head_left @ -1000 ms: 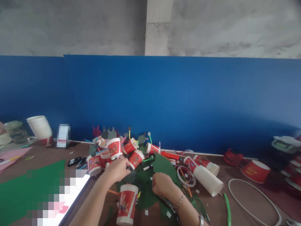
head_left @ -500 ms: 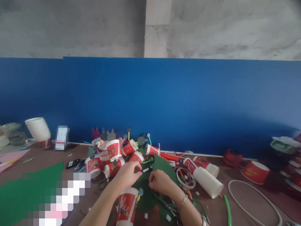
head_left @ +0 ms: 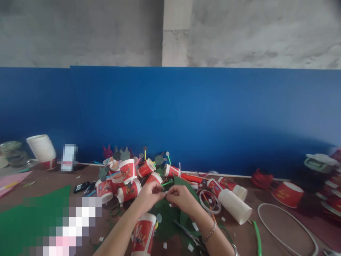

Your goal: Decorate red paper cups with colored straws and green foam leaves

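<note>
Over dark green paper [head_left: 166, 222], my left hand [head_left: 151, 193] and my right hand [head_left: 179, 197] meet fingertip to fingertip. Both are pinched closed on something too small to make out. Below my left hand stands a red and white paper cup [head_left: 144, 234]. Scissors [head_left: 188, 233] lie beneath my right wrist. Just beyond my hands is a pile of red printed cups [head_left: 129, 190], with straws and cut paper shapes among them.
Stacked white cups [head_left: 236, 206] and a tape roll [head_left: 210, 202] lie to the right, near a white hoop [head_left: 287, 227] and a red bowl [head_left: 287, 194]. Green paper [head_left: 39, 206] is at left. A blue panel [head_left: 186, 117] stands behind the table.
My hands have come together from slightly apart. The dark-and-white pen-like item seen between them earlier no longer shows. The view has shifted slightly.
</note>
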{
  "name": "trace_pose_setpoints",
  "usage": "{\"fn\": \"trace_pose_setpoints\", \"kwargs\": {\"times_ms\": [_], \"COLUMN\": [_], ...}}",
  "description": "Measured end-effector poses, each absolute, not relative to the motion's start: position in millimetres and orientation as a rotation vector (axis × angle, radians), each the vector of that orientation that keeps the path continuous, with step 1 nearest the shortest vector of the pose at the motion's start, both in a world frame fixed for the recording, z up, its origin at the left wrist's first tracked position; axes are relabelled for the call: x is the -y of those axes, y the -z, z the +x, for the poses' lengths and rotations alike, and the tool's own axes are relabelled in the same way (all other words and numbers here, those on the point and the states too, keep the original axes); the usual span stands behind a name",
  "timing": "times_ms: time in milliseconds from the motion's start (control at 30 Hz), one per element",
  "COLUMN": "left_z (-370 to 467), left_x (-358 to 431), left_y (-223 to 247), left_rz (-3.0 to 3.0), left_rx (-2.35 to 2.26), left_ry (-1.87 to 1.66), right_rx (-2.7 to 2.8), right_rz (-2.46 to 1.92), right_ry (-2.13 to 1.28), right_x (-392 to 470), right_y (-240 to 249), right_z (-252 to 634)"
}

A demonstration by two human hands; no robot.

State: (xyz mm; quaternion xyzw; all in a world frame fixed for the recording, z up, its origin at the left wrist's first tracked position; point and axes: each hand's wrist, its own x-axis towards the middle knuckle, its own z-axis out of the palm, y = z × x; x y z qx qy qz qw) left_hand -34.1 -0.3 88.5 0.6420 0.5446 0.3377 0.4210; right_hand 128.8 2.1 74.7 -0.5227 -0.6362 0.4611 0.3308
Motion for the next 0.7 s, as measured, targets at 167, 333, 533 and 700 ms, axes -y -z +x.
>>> {"fn": "trace_pose_setpoints", "kwargs": {"times_ms": [167, 333, 533, 700], "left_z": [-34, -34, -34, -34], "left_x": [0, 2, -1, -2], "left_y": [-88, -90, -85, -84], "left_rz": [1.537, 1.549, 1.543, 1.511], "left_rx": [-1.338, -1.296, -1.258, -1.239], "left_ry": [-0.899, -0.874, -0.847, -0.844], "right_rx": [1.651, 1.682, 1.992, 2.131], "right_rz": [-1.347, -1.351, -1.544, -2.099], "right_ry": [-1.201, -1.191, -0.915, -0.304], "right_x": [-1, 0, 1, -5], "right_y": [-82, -80, -96, -103], "right_z": [131, 130, 155, 212]}}
